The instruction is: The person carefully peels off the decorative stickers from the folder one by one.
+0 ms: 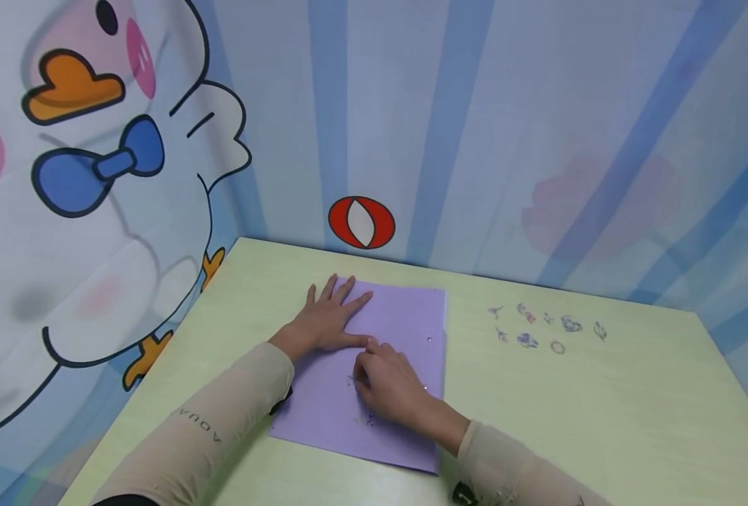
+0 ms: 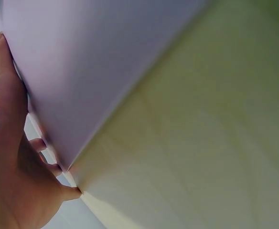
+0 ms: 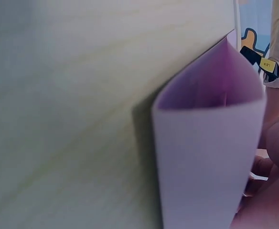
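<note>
A purple folded sheet (image 1: 405, 316) lies on the table. My left hand (image 1: 326, 320) rests on its upper left part with the fingers spread, its outer fingers reaching past the sheet's edge in the left wrist view. My right hand (image 1: 386, 379) is on the middle of the sheet, fingers bent, its fingertips close to the left thumb. Whether it pinches anything small is hidden. Small sticker-like figures (image 1: 369, 420) show on the sheet below the right hand. In the right wrist view, the sheet's fold (image 3: 206, 157) bulges open at its end beside the right hand.
Several small sticker-like pieces (image 1: 527, 340), among them a ring shape (image 1: 558, 347), lie in two rows on the pale yellow-green table (image 1: 601, 407) to the right. Behind stands a blue striped backdrop (image 1: 399, 126) with a cartoon bird at the left.
</note>
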A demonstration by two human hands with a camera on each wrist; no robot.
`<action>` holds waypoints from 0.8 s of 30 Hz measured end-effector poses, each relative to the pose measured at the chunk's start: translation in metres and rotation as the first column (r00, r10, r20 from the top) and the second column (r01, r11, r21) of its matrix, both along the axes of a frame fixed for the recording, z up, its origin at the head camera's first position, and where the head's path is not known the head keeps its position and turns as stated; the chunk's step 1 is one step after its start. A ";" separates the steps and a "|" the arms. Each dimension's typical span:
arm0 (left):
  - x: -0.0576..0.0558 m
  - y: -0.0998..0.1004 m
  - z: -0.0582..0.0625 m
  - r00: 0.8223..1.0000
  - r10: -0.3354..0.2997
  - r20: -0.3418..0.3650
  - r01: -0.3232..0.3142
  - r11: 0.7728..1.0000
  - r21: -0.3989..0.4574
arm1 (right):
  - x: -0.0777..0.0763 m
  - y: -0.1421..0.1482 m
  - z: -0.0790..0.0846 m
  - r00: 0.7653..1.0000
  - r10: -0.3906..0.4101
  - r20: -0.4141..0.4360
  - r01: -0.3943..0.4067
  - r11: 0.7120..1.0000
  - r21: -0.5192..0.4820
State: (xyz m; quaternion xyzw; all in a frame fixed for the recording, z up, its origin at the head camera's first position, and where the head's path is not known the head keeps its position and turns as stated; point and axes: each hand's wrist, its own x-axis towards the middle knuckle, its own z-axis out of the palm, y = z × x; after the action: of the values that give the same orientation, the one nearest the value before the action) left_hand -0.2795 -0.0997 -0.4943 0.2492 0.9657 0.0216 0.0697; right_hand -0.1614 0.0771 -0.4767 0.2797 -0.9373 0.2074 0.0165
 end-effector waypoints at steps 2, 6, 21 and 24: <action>0.000 0.000 -0.001 1.000 -0.001 -0.007 0.001 1.000 -0.001 | 0.000 0.000 -0.001 1.000 0.002 0.015 -0.002 1.000 -0.011; -0.001 0.000 -0.002 1.000 0.000 -0.015 0.000 1.000 -0.004 | 0.001 0.001 -0.002 1.000 0.006 0.023 -0.006 1.000 -0.026; 0.001 0.002 0.000 1.000 0.007 -0.008 -0.007 1.000 -0.008 | 0.004 -0.003 -0.003 0.988 0.036 -0.148 -0.023 0.996 0.089; 0.001 0.001 0.001 1.000 0.005 -0.008 -0.005 1.000 -0.007 | 0.005 -0.003 -0.004 0.991 0.032 -0.133 -0.022 0.997 0.074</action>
State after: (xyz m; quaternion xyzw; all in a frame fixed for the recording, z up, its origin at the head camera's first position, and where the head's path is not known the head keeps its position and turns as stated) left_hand -0.2788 -0.0982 -0.4936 0.2466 0.9667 0.0174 0.0668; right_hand -0.1565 0.0737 -0.4809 0.3061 -0.9371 0.1542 0.0665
